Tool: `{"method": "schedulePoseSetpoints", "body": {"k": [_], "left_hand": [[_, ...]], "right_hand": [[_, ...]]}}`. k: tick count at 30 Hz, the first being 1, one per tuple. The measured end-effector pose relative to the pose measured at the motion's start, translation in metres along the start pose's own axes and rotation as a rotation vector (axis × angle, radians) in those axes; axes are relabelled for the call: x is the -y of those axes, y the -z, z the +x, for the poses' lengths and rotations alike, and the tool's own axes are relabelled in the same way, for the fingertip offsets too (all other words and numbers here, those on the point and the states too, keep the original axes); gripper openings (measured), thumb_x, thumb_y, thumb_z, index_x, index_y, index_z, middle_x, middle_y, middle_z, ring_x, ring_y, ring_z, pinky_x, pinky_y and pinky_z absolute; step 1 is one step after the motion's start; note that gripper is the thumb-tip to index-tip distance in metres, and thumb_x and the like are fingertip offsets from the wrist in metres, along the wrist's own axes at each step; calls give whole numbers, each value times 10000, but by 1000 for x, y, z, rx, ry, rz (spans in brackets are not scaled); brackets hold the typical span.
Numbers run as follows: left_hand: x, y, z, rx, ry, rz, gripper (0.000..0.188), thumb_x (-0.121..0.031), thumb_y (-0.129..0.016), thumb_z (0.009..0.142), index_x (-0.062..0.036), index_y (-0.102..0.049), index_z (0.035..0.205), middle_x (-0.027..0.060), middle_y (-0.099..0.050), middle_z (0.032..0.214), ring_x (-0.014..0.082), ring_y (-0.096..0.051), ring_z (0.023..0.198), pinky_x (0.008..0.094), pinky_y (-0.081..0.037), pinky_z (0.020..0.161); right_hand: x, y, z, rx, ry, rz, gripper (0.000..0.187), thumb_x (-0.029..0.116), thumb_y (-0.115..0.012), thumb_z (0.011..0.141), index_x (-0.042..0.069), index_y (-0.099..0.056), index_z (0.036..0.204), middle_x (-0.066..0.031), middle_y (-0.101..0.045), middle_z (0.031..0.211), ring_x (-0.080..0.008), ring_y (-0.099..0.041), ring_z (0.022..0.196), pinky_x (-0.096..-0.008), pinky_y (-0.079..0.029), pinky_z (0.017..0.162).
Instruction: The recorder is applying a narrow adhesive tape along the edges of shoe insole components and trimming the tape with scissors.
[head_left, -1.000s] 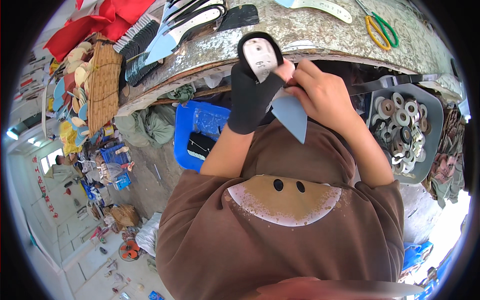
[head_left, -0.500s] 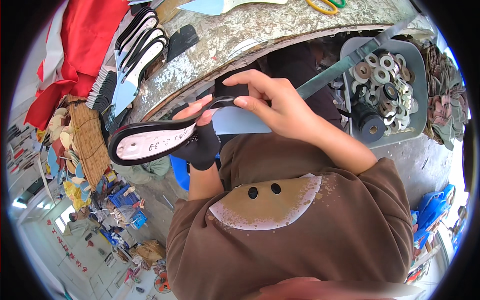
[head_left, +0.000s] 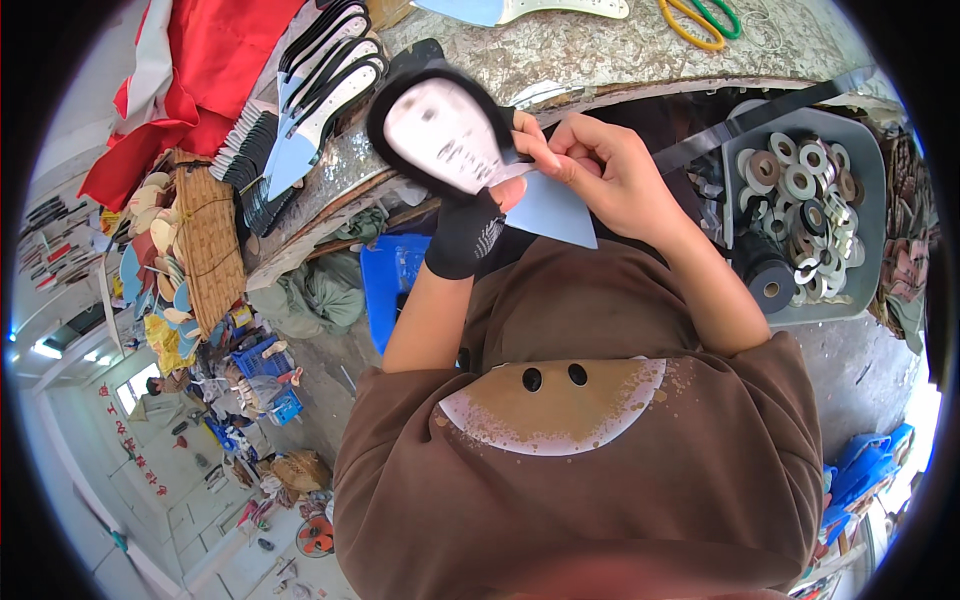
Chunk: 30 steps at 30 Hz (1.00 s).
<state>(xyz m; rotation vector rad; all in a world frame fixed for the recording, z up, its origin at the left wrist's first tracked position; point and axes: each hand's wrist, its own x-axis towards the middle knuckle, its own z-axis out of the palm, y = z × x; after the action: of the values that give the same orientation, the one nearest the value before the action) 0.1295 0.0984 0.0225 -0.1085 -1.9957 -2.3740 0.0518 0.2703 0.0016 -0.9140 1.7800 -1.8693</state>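
My left hand, in a black fingerless glove, holds a shoe insole with a black rim and a pale printed face, raised over the edge of the workbench. My right hand, bare, pinches a light blue sheet that hangs from the insole's heel end, thumb and fingers closed on its upper edge. Both hands meet in front of my chest, above my brown sweatshirt.
A stack of black-rimmed insoles lies on the bench at the left beside red cloth. Yellow and green scissors lie at the far edge. A grey tray of tape rolls stands right; a blue crate sits below.
The insole has swung from lying sideways at the left to standing upright with its pale face toward me. Both hands rose nearer the bench edge, still on the blue sheet.
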Motion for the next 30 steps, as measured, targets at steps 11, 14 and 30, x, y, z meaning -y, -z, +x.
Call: {"method": "schedulePoseSetpoints", "body": {"k": [11,14,30], "left_hand": [[-35,4,17,248,457,-174,351,-237,-675,767,-4,-578,1011,157,-631,949,252,-609,910,363,-458,825],[-50,17,4,283,539,-133,417,-256,-700,765,11,-573,1059,157,-624,958,274,-619,938,384,-462,863],[-32,139,-70,-171,355,-119,272,-274,-592,924,-69,-515,1085,205,-664,966,255,-654,840,345,-536,747]], "right_hand": [[-38,162,-37,-49,39,-967,421,369,-637,893,11,-508,713,-152,-505,666,-373,-538,650,-432,-392,559],[-39,193,-57,-77,-95,-925,471,391,-638,894,13,-505,646,-153,-491,594,-362,-511,572,-417,-376,528],[-39,159,55,-396,27,-1281,335,123,-609,851,45,-557,1172,-206,-641,1098,-366,-635,1009,-458,-521,842]]}}
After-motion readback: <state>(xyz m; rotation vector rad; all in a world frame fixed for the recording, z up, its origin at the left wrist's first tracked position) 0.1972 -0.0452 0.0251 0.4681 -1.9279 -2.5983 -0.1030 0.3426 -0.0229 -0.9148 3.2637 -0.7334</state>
